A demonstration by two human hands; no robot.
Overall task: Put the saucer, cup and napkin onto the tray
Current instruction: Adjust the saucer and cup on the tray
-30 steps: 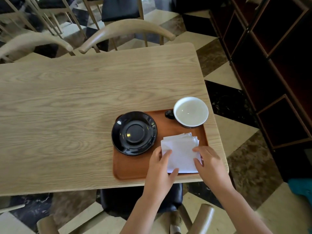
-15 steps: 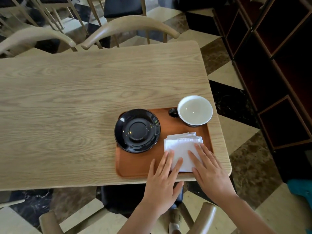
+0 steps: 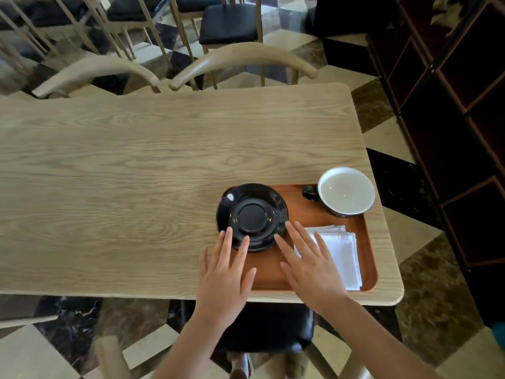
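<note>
A brown wooden tray (image 3: 367,242) lies at the table's near right corner. On its left end sits a black saucer (image 3: 252,214), overhanging the tray's left edge. A cup (image 3: 346,191), white inside with a dark handle, stands at the tray's far right. A folded white napkin (image 3: 343,254) lies at the tray's near right. My left hand (image 3: 226,274) is flat with fingers spread, its fingertips over the saucer's near rim. My right hand (image 3: 308,265) is flat and spread too, fingertips by the saucer's right rim, covering the napkin's left part. Neither hand holds anything.
The light wooden table (image 3: 136,187) stretches left and away. Two curved chair backs (image 3: 240,57) stand at its far edge. A dark shelf unit (image 3: 451,105) rises on the right. A black-seated chair (image 3: 267,326) is under the near edge.
Both hands have left the napkin and moved left toward the saucer. The napkin stays on the tray. The camera view has shifted, so the table appears further right.
</note>
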